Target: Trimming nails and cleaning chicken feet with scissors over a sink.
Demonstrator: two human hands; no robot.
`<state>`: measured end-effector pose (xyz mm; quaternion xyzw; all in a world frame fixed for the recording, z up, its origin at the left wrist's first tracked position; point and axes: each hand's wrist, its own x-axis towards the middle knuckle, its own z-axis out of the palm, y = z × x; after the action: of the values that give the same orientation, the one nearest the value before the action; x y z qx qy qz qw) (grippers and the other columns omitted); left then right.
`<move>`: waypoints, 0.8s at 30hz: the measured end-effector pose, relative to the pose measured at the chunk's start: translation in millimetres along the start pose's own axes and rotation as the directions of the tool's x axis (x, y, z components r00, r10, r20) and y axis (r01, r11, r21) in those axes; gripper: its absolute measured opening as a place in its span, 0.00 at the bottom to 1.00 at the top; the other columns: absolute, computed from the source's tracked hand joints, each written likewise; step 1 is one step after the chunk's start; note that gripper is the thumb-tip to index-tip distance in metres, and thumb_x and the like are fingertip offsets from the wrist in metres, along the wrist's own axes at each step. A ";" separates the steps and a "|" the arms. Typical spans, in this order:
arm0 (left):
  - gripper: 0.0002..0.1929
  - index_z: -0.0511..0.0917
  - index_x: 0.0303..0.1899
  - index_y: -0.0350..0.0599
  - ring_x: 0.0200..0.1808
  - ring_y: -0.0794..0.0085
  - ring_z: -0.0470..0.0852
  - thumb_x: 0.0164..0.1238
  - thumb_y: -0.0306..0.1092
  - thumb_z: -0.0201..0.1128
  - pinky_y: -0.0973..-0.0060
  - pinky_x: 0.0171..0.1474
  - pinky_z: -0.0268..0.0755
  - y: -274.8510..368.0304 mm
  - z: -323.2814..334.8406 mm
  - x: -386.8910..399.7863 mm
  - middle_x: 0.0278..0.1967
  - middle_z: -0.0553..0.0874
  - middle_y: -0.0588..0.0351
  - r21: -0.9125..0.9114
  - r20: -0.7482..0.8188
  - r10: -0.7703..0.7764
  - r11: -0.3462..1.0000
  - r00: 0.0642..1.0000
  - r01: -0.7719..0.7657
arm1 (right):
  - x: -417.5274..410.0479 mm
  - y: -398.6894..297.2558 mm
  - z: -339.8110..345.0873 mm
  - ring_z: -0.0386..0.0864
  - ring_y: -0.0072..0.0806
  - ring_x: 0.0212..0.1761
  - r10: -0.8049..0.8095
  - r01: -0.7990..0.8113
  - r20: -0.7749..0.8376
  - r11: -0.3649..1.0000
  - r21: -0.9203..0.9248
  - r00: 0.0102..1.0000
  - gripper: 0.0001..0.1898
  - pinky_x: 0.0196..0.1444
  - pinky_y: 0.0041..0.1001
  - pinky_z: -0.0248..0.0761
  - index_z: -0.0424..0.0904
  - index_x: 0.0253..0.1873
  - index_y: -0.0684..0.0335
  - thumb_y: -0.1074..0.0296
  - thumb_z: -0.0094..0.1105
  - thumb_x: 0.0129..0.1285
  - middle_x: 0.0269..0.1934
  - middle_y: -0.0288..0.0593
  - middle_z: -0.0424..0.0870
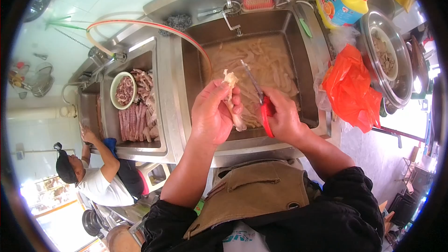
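My left hand [216, 114] grips a pale piece of raw meat on the bone, perhaps a poultry piece [230, 103], upright over the near part of a steel sink. Scissors with red handles [266, 115] are in my right hand [285, 117], their blades pointing up and away, just right of the piece and apart from it. How far the blades are parted cannot be told. Below both hands the steel sink [308, 73] holds cloudy water with many long pale pieces [259, 54] in it. Its faucet [229, 10] stands at the far rim.
Left, another sink basin [110, 112] holds raw meat and a bowl of meat pieces [125, 90]. A co-worker [105, 182] stands beyond. A red-striped hose [147, 24] arches over the sinks. Right are an orange plastic bag [351, 87], stacked steel bowls [402, 73] and a yellow jug [341, 0].
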<state>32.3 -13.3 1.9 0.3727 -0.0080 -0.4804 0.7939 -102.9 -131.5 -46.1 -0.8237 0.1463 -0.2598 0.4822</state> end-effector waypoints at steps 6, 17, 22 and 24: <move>0.06 0.75 0.40 0.41 0.31 0.74 0.74 0.70 0.33 0.57 0.74 0.33 0.67 0.2 -0.4 -0.4 0.33 0.79 0.54 0.031 -0.021 0.009 0.999 1.000 -0.008 | 1.9 -7.5 -4.5 0.77 0.46 0.35 -0.005 0.004 0.031 1.000 0.029 0.999 0.26 0.37 0.33 0.72 0.70 0.57 0.67 0.81 0.63 0.49 0.38 0.54 0.77; 0.07 0.74 0.38 0.43 0.30 0.74 0.73 0.72 0.34 0.53 0.74 0.31 0.65 1.4 -6.5 3.4 0.31 0.77 0.57 -0.086 0.045 -0.072 0.993 0.996 0.076 | 4.0 -3.5 -3.2 0.79 0.43 0.35 -0.143 0.144 0.018 0.978 -0.149 0.990 0.30 0.35 0.34 0.75 0.71 0.56 0.65 0.81 0.64 0.42 0.36 0.47 0.78; 0.07 0.74 0.37 0.43 0.30 0.75 0.72 0.73 0.35 0.53 0.74 0.31 0.65 1.8 -6.4 5.4 0.30 0.77 0.57 -0.045 0.030 -0.043 0.998 0.999 0.044 | 2.8 3.9 0.1 0.79 0.39 0.30 -0.182 0.173 -0.006 0.944 -0.282 0.983 0.32 0.31 0.33 0.74 0.71 0.56 0.64 0.81 0.65 0.39 0.33 0.44 0.77; 0.08 0.74 0.38 0.43 0.29 0.75 0.73 0.74 0.35 0.53 0.74 0.31 0.65 0.8 -8.4 6.3 0.30 0.77 0.57 -0.044 0.019 -0.036 0.998 0.999 0.037 | 3.6 4.3 0.9 0.79 0.39 0.30 -0.184 0.172 -0.023 0.952 -0.255 0.983 0.31 0.31 0.33 0.75 0.72 0.55 0.64 0.81 0.65 0.39 0.33 0.44 0.77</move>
<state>39.3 -13.0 -5.8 0.3506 0.0024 -0.4981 0.7930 -99.4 -134.7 -49.1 -0.8818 0.1144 -0.3006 0.3448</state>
